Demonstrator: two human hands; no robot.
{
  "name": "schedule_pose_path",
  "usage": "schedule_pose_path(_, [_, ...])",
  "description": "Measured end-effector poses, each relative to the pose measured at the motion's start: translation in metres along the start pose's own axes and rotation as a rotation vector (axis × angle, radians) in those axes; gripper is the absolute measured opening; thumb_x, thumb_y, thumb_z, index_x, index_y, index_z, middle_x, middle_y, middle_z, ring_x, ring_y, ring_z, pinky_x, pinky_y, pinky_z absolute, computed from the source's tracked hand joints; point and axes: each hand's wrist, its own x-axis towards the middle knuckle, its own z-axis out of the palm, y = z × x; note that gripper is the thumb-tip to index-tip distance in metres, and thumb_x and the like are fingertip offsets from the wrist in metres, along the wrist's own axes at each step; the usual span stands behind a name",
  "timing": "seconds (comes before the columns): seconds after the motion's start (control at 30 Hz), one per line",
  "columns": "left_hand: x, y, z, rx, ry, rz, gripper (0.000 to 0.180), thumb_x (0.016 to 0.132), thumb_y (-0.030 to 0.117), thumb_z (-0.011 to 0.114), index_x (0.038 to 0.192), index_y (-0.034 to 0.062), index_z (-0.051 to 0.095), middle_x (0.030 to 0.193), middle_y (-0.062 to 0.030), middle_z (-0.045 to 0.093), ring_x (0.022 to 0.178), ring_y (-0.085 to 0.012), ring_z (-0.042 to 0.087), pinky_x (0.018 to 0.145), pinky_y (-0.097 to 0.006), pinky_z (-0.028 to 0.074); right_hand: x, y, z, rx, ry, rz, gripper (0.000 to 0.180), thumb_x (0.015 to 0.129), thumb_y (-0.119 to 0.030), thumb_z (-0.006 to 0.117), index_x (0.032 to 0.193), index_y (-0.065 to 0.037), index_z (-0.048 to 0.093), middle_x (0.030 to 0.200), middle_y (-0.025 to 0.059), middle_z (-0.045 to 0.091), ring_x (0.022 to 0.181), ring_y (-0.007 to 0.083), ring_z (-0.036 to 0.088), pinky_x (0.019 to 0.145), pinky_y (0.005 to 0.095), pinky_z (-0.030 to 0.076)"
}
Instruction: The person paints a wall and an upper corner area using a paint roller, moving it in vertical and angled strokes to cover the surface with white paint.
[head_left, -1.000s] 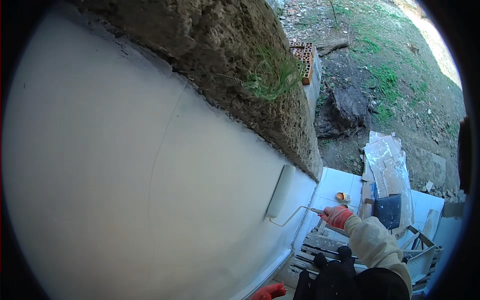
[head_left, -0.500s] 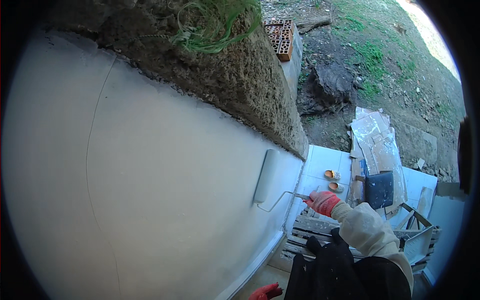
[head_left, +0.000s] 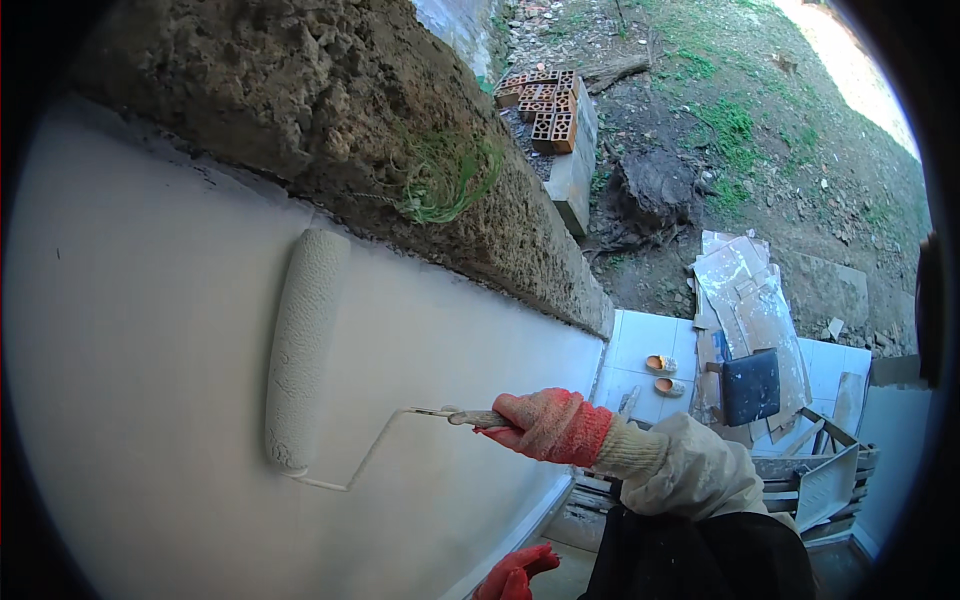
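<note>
The right hand (head_left: 545,425), in a red glove, has its fingers closed round the handle of a white fleece paint roller (head_left: 300,350) pressed against the white plastered wall (head_left: 150,400), which looks fully coated below the bare rough concrete ledge (head_left: 330,110), while the left hand (head_left: 512,575) barely shows, its grip unclear.

This is an outdoor building or renovation site beside a house wall, seen from high up. The right hand (head_left: 545,425), in a red work glove, grips a paint roller (head_left: 300,350) pressed against a freshly whitened wall (head_left: 150,400) to its left. Just above the roller runs a rough, unplastered concrete ledge (head_left: 330,110) with a tuft of grass (head_left: 445,180) growing from it. Far above the hand a stack of hollow red bricks (head_left: 545,105) sits on bare, patchy ground. To the right of the hand lie torn, paint-stained cardboard sheets (head_left: 750,300) on a white tiled floor (head_left: 640,345), and just below them scrap boards (head_left: 820,480) pile up.
</note>
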Motion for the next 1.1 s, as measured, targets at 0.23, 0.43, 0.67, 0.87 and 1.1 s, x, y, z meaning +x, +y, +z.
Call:
schedule_pose_path(0.23, [0.001,-0.018,-0.008,-0.023,0.029,-0.013,0.034,0.1,0.023,0.04,0.115,-0.0041,0.055,0.11,-0.014,0.062,0.092,-0.0233,0.064,0.085,-0.035,0.05,-0.033,0.089,0.028,-0.037,-0.041,0.14,0.034,0.09,-0.041,0.055,0.085,-0.008,0.052,0.06,0.0161,0.055,0.057,0.0371,0.056,0.051,0.0461,0.043])
schedule_pose_path(0.43, [0.002,-0.087,-0.024,-0.128,0.061,-0.128,0.04,0.098,0.03,0.046,0.12,-0.0031,0.053,0.113,-0.0143,0.061,0.095,-0.0248,0.063,0.086,-0.038,0.051,-0.078,0.205,0.055,-0.188,-0.183,0.482,0.041,0.089,-0.047,0.053,0.083,-0.007,0.059,0.07,0.0176,0.062,0.067,0.0381,0.061,0.06,0.0462,0.047])
schedule_pose_path(0.67, [0.017,-0.246,-0.082,-0.403,-0.027,-0.234,0.054,0.093,0.038,0.053,0.127,-0.002,0.047,0.118,-0.0179,0.059,0.098,-0.0291,0.063,0.086,-0.043,0.051,-0.08,0.252,0.087,-0.372,-0.372,0.589,0.059,0.091,-0.057,0.037,0.088,-0.005,0.066,0.085,0.0182,0.067,0.085,0.0371,0.064,0.075,0.0468,0.05])
schedule_pose_path(0.87, [0.066,-0.303,-0.113,-0.572,-0.061,-0.218,0.067,0.085,0.048,0.061,0.13,0.0005,0.046,0.118,-0.0197,0.058,0.095,-0.0298,0.063,0.081,-0.044,0.053,-0.091,0.17,0.068,-0.376,-0.005,0.319,0.027,0.093,-0.032,0.049,0.1,-0.008,0.061,0.088,0.0199,0.066,0.079,0.0358,0.062,0.072,0.0421,0.05])
schedule_pose_path(1.1, [0.067,-0.149,-0.076,-0.459,0.023,0.024,0.061,0.086,0.046,0.061,0.124,-0.0001,0.051,0.112,-0.0147,0.062,0.09,-0.0238,0.063,0.074,-0.041,0.053,-0.032,0.025,-0.002,-0.18,0.171,-0.169,0.018,0.091,-0.023,0.054,0.08,-0.009,0.051,0.06,0.0168,0.052,0.057,0.0375,0.053,0.05,0.0457,0.042])
